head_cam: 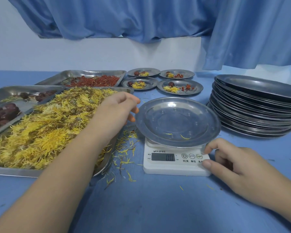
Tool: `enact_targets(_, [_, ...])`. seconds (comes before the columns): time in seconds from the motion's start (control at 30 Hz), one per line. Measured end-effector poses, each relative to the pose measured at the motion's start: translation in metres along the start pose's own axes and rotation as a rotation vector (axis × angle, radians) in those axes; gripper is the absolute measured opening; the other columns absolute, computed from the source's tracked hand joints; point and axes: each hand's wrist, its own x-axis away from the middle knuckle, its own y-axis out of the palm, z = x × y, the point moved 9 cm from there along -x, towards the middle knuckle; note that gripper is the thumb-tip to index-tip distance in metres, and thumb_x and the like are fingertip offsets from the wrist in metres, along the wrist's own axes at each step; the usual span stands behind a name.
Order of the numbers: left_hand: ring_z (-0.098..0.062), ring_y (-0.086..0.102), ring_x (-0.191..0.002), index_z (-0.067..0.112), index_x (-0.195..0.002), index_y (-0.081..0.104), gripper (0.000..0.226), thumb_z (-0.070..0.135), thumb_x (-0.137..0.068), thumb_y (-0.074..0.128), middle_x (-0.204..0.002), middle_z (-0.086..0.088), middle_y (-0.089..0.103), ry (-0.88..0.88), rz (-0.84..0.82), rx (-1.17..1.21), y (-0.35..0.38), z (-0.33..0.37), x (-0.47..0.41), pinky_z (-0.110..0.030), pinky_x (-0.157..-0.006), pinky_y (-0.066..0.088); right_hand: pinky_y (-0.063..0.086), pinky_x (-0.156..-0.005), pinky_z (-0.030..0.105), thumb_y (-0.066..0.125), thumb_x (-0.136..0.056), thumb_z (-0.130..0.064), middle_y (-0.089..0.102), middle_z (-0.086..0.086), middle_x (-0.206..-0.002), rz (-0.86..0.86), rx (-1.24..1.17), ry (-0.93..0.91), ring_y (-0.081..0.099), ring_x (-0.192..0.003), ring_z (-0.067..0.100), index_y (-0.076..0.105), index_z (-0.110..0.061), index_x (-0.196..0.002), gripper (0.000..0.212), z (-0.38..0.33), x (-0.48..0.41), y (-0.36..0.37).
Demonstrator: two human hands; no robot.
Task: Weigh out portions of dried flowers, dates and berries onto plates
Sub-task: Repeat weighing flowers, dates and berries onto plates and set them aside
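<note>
A steel plate [177, 121] holding only two stray petals sits on a small white scale [175, 163]. My left hand [118, 108] hovers over the right edge of the tray of yellow dried flowers [45, 130], fingers loosely curled and close to the plate's left rim; whether they touch it is unclear. My right hand [228, 163] rests at the scale's right front corner, thumb against its side and fingers by the buttons. Behind lie a tray of red berries [94, 80] and a tray of dark dates [5, 113].
Several filled plates [180, 86] with flowers, a date and berries stand at the back. A tall stack of steel plates [255, 106] stands to the right. Loose petals [124, 153] litter the blue table between tray and scale. A blue curtain hangs behind.
</note>
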Motion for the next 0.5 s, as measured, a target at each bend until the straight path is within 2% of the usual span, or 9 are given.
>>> enact_targets(0.1, [-0.005,0.062,-0.062,0.029,-0.087,0.067,0.016,0.023,-0.092,0.053,-0.073,0.011,0.067,0.061,0.008,-0.146,0.003,0.005,0.003,-0.022,-0.056,0.046,0.041,-0.052,0.023,0.043,-0.079,-0.065,0.052,-0.01,-0.057,0.019,-0.003,-0.004,0.047,-0.048,0.008,0.043,-0.042,-0.096,0.029,0.001,0.0,-0.001])
enact_targets(0.2, [0.001,0.057,-0.062,0.032,-0.087,0.065,0.014,0.024,-0.092,0.054,-0.075,0.008,0.064,0.124,0.009,-0.268,0.008,0.008,0.006,-0.015,-0.054,0.044,0.038,-0.046,0.017,0.055,-0.084,-0.051,0.05,-0.012,-0.051,0.115,0.024,-0.002,0.043,-0.042,0.004,0.047,-0.039,-0.086,0.015,0.005,0.003,-0.009])
enact_targets(0.27, [0.004,0.053,-0.063,0.031,-0.091,0.063,0.013,0.023,-0.092,0.054,-0.075,0.011,0.059,0.201,-0.008,-0.348,0.014,0.014,0.009,-0.012,-0.052,0.038,0.034,-0.043,0.01,0.055,-0.089,-0.048,0.049,-0.014,-0.049,0.204,0.041,0.0,0.041,-0.041,0.001,0.046,-0.034,-0.073,0.023,0.003,0.002,-0.017])
enact_targets(0.33, [0.001,0.053,-0.067,0.03,-0.095,0.062,0.012,0.023,-0.093,0.053,-0.081,0.013,0.057,0.272,-0.015,-0.434,0.019,0.02,0.013,-0.011,-0.057,0.034,0.033,-0.043,0.008,0.049,-0.084,-0.052,0.047,-0.016,-0.051,0.284,0.064,-0.025,0.041,-0.042,0.0,0.041,-0.031,-0.065,0.029,-0.007,-0.005,-0.03])
enact_targets(0.43, [-0.002,0.053,-0.082,0.029,-0.103,0.061,0.013,0.025,-0.094,0.052,-0.095,0.011,0.056,0.34,-0.01,-0.505,0.02,0.03,0.017,-0.022,-0.073,0.044,0.036,-0.046,0.016,0.057,-0.088,-0.04,0.047,-0.008,-0.053,0.393,0.08,-0.069,0.044,-0.046,0.005,0.037,-0.024,-0.06,0.038,-0.022,-0.019,-0.047])
enact_targets(0.5, [-0.007,0.055,-0.09,0.027,-0.108,0.061,0.016,0.027,-0.095,0.052,-0.104,0.008,0.056,0.356,0.03,-0.567,0.013,0.035,0.019,-0.03,-0.082,0.048,0.037,-0.049,0.025,0.058,-0.087,-0.035,0.037,-0.002,-0.043,0.436,0.112,-0.059,0.042,-0.044,0.01,0.034,-0.02,-0.053,0.044,-0.025,-0.025,-0.05])
